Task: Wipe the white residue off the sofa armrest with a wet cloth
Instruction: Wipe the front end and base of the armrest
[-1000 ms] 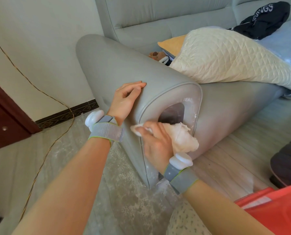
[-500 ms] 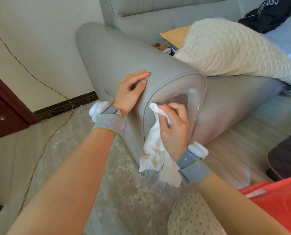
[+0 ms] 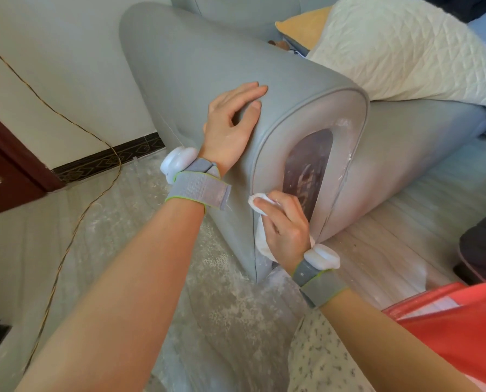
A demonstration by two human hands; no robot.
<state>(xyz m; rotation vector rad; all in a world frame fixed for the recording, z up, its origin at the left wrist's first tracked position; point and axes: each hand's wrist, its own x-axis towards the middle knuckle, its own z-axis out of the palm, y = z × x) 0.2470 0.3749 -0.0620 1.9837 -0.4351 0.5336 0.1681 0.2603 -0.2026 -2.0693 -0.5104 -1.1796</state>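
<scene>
The grey sofa armrest (image 3: 185, 66) runs from the upper left toward me and ends in a rounded front face with a dark oval panel (image 3: 309, 162). White residue (image 3: 345, 131) streaks the face right of the panel and along the seam. My left hand (image 3: 230, 125) lies flat on the armrest's top, fingers spread. My right hand (image 3: 284, 224) grips a white cloth (image 3: 257, 203) and presses it against the lower left of the front face, beside the seam. Most of the cloth hangs hidden behind that hand.
A quilted cream cushion (image 3: 405, 49) and an orange pillow (image 3: 304, 29) lie on the seat. A red plastic tub (image 3: 456, 329) stands at the lower right. A cable (image 3: 74, 128) trails along the wall and floor at left, near a dark red door (image 3: 7, 171).
My right hand has slid down the front face with the cloth, from beside the oval panel's top to its lower left. The view has come closer. My left hand stays on top.
</scene>
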